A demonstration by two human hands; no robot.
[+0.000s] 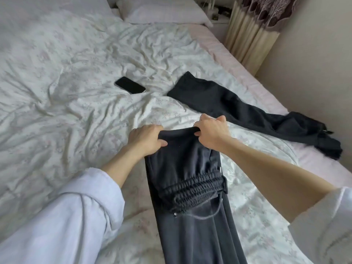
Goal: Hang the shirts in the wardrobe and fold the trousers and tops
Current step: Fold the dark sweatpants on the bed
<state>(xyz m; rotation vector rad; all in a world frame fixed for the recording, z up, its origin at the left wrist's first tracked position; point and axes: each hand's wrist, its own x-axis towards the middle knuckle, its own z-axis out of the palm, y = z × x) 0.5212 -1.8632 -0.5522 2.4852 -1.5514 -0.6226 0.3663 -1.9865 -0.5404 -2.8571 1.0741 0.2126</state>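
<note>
Dark grey trousers [190, 206] with an elastic drawstring waistband lie lengthwise on the bed in front of me, partly folded over themselves. My left hand [144, 139] grips the left corner of the far folded edge. My right hand [211, 130] grips the right corner of the same edge. A second pair of dark trousers [238, 105] lies stretched out flat at the right, reaching to the mattress edge.
A black phone [130, 85] lies on the crumpled white floral sheet [66, 92] beyond my hands. Pillows [163, 12] sit at the head of the bed. A wall and patterned curtain [257, 31] run close along the right side.
</note>
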